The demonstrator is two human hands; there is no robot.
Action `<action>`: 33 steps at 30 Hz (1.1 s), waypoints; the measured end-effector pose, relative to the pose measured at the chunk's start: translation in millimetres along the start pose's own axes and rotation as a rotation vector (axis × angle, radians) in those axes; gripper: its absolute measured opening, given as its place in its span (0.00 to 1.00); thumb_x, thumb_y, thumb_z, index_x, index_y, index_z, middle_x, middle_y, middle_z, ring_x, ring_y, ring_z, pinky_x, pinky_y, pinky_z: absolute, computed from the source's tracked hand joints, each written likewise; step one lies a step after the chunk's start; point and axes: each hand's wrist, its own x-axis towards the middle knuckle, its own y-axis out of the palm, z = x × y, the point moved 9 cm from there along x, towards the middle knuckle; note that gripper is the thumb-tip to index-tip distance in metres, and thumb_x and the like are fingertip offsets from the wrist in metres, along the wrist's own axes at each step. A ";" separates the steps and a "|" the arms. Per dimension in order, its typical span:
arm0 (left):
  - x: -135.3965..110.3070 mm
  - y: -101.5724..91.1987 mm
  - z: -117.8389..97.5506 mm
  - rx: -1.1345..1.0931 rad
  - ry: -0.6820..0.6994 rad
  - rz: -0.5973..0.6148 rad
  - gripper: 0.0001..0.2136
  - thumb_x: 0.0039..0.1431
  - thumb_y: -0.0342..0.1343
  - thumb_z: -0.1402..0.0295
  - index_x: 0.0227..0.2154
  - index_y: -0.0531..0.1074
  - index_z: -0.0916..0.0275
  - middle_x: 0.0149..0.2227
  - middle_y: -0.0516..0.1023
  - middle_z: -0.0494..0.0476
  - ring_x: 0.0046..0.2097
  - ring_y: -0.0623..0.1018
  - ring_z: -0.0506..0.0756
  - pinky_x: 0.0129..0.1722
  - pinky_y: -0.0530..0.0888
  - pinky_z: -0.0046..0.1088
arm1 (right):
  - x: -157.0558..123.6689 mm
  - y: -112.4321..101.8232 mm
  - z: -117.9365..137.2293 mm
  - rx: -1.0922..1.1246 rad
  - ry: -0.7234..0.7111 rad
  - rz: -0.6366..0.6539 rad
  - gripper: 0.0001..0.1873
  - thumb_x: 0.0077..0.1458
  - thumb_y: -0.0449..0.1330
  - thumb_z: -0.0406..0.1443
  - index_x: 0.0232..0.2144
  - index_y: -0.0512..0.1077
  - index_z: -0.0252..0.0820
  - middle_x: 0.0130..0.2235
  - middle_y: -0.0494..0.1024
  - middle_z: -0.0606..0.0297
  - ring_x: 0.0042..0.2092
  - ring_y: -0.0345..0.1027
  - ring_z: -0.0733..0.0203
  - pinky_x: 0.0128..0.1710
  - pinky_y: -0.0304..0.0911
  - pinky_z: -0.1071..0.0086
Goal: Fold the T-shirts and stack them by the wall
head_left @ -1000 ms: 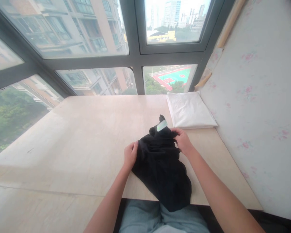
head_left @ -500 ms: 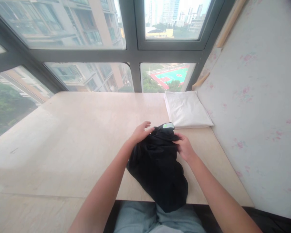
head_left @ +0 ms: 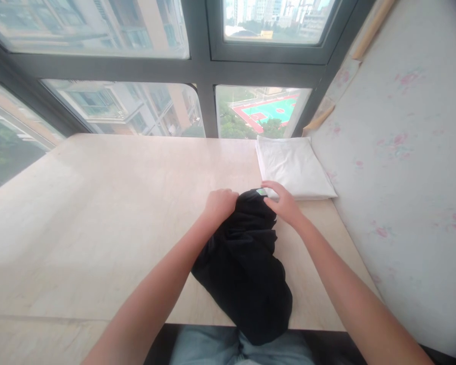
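Observation:
A black garment point(head_left: 247, 274) lies bunched on the pale wooden board, its lower end hanging over the front edge towards my lap. My left hand point(head_left: 221, 205) is closed on the cloth at its upper left corner, the fingertips curled out of sight. At the upper right corner, my right hand point(head_left: 283, 204) has thumb and fingers apart, the thumb touching the cloth beside a small white and green label point(head_left: 261, 191). The kind of garment cannot be made out from its folds.
A folded white cloth point(head_left: 294, 170) rests at the board's back right, just beyond my right hand. The wooden board point(head_left: 110, 218) stretches left to the grey window frame point(head_left: 117, 68). A flowered wall point(head_left: 414, 192) bounds the right side.
My left hand has closed on the cloth. My right hand has let go of the right edge and moved up beside the label, fingers apart. The label is now partly covered.

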 end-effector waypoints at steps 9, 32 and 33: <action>-13.5 -70.2 -24.1 -0.018 -0.074 -0.252 0.10 0.63 0.47 0.65 0.33 0.73 0.61 0.31 0.76 0.57 0.33 0.73 0.56 0.33 0.64 0.31 | 53.5 18.3 81.7 -0.319 -0.140 0.202 0.06 0.53 0.60 0.38 0.32 0.74 0.41 0.30 0.75 0.67 0.34 0.65 0.64 0.35 0.57 0.71; -68.3 -202.8 -5.3 -0.250 -0.057 -0.266 0.14 0.59 0.51 0.58 0.23 0.64 0.61 0.22 0.63 0.50 0.27 0.64 0.50 0.29 0.60 0.26 | 27.9 -86.5 93.1 -0.254 0.056 0.303 0.18 0.48 0.56 0.29 0.39 0.80 0.44 0.41 0.80 0.64 0.41 0.71 0.60 0.42 0.64 0.69; -71.3 -203.7 -6.0 -0.271 -0.051 -0.223 0.15 0.58 0.53 0.56 0.23 0.66 0.62 0.22 0.64 0.50 0.27 0.65 0.50 0.28 0.60 0.26 | 26.8 -91.2 102.9 -0.197 0.053 0.318 0.19 0.48 0.55 0.29 0.40 0.80 0.44 0.42 0.80 0.64 0.43 0.71 0.60 0.44 0.64 0.68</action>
